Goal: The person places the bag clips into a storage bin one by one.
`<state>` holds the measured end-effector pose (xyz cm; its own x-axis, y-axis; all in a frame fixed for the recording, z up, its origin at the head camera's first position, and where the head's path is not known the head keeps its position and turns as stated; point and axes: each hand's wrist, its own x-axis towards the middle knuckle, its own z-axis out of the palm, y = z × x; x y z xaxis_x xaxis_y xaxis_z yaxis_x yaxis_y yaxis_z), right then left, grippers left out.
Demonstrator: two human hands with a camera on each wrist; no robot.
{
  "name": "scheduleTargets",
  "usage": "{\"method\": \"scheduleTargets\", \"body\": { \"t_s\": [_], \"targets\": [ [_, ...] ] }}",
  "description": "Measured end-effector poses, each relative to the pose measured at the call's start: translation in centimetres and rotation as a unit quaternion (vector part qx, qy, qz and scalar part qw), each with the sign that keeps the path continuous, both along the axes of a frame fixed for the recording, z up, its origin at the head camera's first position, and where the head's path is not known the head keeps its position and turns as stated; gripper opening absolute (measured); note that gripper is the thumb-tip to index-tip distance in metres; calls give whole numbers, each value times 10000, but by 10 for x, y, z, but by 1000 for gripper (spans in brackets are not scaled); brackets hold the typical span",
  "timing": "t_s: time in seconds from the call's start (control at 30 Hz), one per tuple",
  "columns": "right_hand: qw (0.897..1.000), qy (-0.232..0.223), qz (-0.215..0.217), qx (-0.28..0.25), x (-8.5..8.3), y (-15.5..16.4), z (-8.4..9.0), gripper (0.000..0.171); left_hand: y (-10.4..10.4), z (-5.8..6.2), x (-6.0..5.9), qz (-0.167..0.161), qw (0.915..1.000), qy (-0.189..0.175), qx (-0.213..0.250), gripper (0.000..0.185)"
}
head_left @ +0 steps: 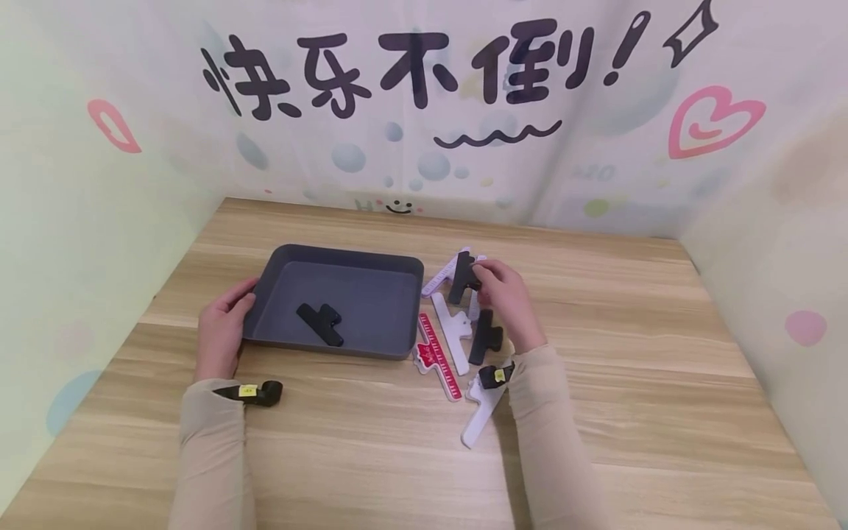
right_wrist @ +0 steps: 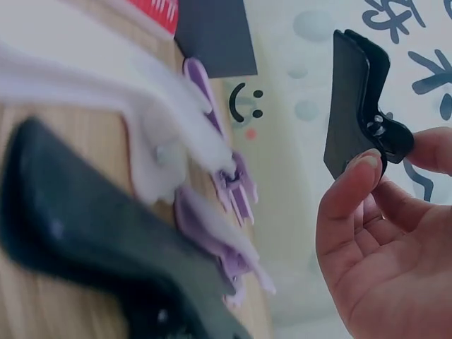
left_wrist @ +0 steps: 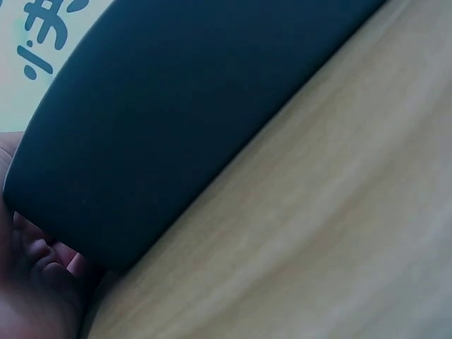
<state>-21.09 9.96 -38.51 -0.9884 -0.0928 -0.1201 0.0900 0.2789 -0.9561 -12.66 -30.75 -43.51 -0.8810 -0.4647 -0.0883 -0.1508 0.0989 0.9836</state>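
Note:
My left hand (head_left: 221,327) grips the left side of a dark grey baking tray (head_left: 416,324). In the left wrist view the fingers curl beneath the edge of the tray (left_wrist: 176,106). One black clip (head_left: 320,324) lies inside the tray. My right hand (head_left: 509,298) pinches another black clip (head_left: 458,278) by its handle. The right wrist view shows that clip (right_wrist: 347,106) raised off the table between thumb and fingers. Under and around this hand lie a third black clip (head_left: 481,340), a white clip (head_left: 453,331) and purple clips (head_left: 445,274).
A red and white clip (head_left: 437,357) lies close to the tray's right side. Nearer the front, another white clip (head_left: 486,405) is partly hidden by the right wrist strap. The wooden table (head_left: 371,449) meets a printed cloth backdrop (head_left: 318,147) at its back edge.

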Motion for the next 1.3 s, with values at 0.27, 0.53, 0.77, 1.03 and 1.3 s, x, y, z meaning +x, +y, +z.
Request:
{"method": "scheduleTargets", "body": {
  "t_s": [0.27, 0.53, 0.77, 1.03, 1.3],
  "targets": [
    [9999, -49, -26, -97, -1, -13, 2, 36, 0, 1, 1, -11, 10000, 45, -20, 39],
    [9992, 54, 13, -399, -3, -22, 0, 33, -1, 2, 1, -2, 9999, -44, -99, 39],
    [9984, -37, 33, -555, -2, -34, 1, 34, -1, 1, 0, -13, 9999, 9, -110, 37],
    [9959, -224, 90, -872, -1, -51, 1, 34, -1, -1, 1, 8, 10000, 8, 39, 38],
    [9947, -219, 131, -998, -2, -62, -1, 31, -2, 0, 0, -16, 10000, 54, 20, 37]
  ]
}}
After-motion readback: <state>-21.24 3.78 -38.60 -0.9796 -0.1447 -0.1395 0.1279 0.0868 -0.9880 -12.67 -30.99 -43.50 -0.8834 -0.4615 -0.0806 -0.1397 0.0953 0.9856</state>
